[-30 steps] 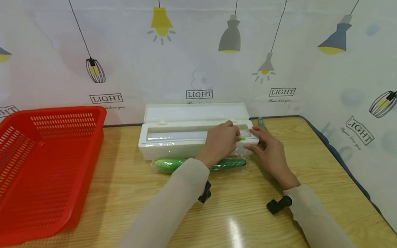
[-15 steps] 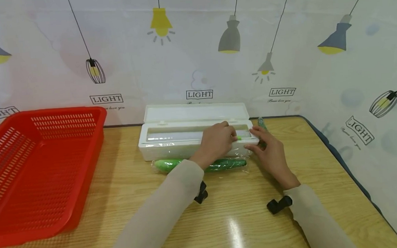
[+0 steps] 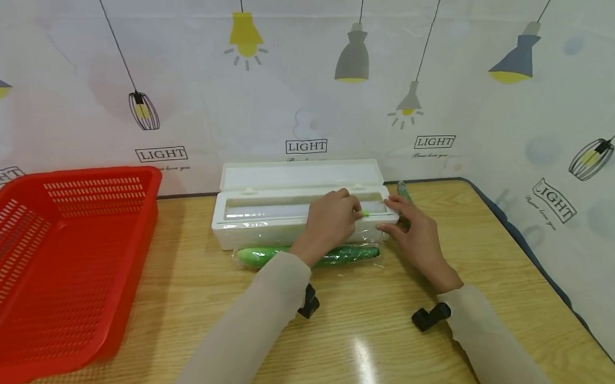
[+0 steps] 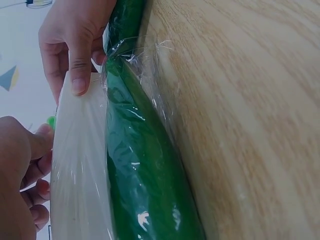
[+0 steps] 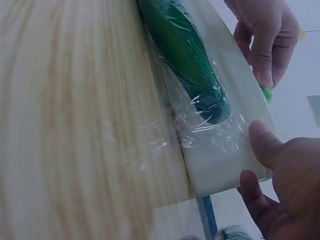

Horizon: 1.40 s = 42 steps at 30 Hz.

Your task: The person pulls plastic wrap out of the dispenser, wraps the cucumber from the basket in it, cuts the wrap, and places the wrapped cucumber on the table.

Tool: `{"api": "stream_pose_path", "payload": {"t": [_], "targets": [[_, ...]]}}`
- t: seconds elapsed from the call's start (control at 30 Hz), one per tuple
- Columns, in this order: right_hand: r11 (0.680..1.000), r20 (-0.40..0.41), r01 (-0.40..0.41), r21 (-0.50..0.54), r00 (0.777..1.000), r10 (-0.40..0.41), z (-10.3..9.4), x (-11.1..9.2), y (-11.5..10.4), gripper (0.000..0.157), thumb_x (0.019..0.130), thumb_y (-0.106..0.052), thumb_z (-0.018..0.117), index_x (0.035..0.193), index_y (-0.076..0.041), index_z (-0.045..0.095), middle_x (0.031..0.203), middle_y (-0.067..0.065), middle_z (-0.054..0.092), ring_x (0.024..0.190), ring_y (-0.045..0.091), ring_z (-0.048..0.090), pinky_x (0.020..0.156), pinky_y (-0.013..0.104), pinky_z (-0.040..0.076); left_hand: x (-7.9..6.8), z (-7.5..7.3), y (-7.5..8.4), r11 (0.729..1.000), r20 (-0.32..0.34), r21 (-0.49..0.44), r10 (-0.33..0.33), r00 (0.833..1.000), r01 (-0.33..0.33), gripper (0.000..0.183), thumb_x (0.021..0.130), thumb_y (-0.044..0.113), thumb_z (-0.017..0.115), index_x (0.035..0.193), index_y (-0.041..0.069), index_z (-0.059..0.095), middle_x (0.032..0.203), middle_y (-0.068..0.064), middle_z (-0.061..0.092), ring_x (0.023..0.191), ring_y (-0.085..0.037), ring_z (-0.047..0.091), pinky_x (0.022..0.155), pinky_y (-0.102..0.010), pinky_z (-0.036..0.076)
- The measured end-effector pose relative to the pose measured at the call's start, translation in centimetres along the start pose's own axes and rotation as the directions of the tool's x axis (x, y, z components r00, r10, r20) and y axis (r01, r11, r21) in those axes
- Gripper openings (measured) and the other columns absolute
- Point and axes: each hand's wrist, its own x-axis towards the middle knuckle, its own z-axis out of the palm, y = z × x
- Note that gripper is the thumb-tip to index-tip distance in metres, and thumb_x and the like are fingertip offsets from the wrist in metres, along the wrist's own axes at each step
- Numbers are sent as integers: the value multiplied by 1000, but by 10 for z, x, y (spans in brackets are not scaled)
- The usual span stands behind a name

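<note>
A white cling film box [image 3: 257,237] stands at the back of the table with its lid raised. In front of it lies a green cucumber [image 3: 261,256] covered in clear film, which stretches up to the box front. My left hand [image 3: 330,219] pinches the small green slider [image 3: 365,214] on the box's front top edge, right of the middle. At the right end of the box, my right hand [image 3: 420,238] grips the corner; in the right wrist view its thumb [image 5: 262,140] presses the front face. Behind that hand another cucumber [image 3: 403,191] partly shows.
To the left stands a large red plastic basket [image 3: 109,274] with slotted walls. A patterned wall covering [image 3: 199,57] rises right behind the wooden table [image 3: 390,339]. The table's right edge [image 3: 522,243] slants off beside the right arm.
My left hand has moved a little to the left along the box edge, with the green slider in its fingers. The right hand keeps its place on the box end.
</note>
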Motion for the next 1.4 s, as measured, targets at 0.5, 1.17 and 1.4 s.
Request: {"api": "stream_pose_path", "payload": {"t": [0.5, 1.17, 1.4], "targets": [[1000, -2, -6, -27, 1000, 6, 1, 0, 3, 52, 77, -13, 78, 126, -3, 62, 134, 11, 55, 81, 21, 62, 64, 23, 46, -5, -2, -5, 1000, -34, 5, 0, 999, 0, 21, 93, 37, 62, 99, 22, 74, 90, 6, 62, 77, -11, 57, 61, -28, 49], [1000, -3, -8, -22, 1000, 8, 1, -1, 1, 53, 76, -13, 79, 126, -2, 62, 135, 10, 54, 84, 20, 62, 64, 24, 46, -13, -3, -13, 1000, -55, -20, 2, 998, -3, 16, 93, 32, 63, 98, 21, 74, 87, 7, 62, 74, -10, 56, 56, -24, 47], [1000, 3, -22, -11, 1000, 22, 0, 0, -1, 53, 77, -12, 79, 126, -1, 61, 134, 11, 55, 87, 22, 61, 66, 26, 47, -15, -3, -17, 1000, -74, -18, 5, 997, -6, 15, 92, 31, 64, 98, 20, 74, 87, 7, 62, 74, -11, 57, 57, -26, 48]]}}
